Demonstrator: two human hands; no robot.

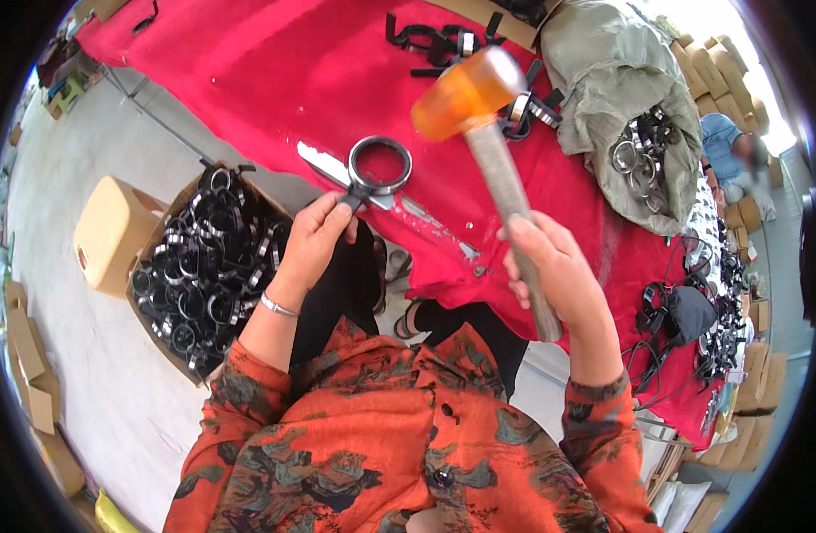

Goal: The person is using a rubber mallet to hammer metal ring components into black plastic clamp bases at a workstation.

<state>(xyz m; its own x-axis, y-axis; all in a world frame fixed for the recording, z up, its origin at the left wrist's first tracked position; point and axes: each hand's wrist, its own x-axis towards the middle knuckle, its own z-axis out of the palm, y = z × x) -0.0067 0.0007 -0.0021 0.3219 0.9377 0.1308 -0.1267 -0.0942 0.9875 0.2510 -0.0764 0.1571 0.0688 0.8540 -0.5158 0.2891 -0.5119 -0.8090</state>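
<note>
My left hand (317, 238) pinches the short black stem of a ring-shaped clamp (380, 165), black with a shiny metal band. The ring sits at the near edge of the red-covered table (274, 80), beside a torn strip that shows a pale surface. In my right hand (550, 266) is a mallet (468, 93) with an amber, see-through head and a grey-brown handle. Its head is raised to the right of the ring and apart from it, slightly blurred. Several similar black and metal rings (457, 43) lie farther back on the cloth.
On the left, a cardboard box (150, 306) full of black rings stands on the floor by a beige stool (115, 233). A grey-green sack (594, 62) with more rings lies open at the right. Beyond it are cables, a dark pouch (689, 315), stacked cartons and another person (728, 147).
</note>
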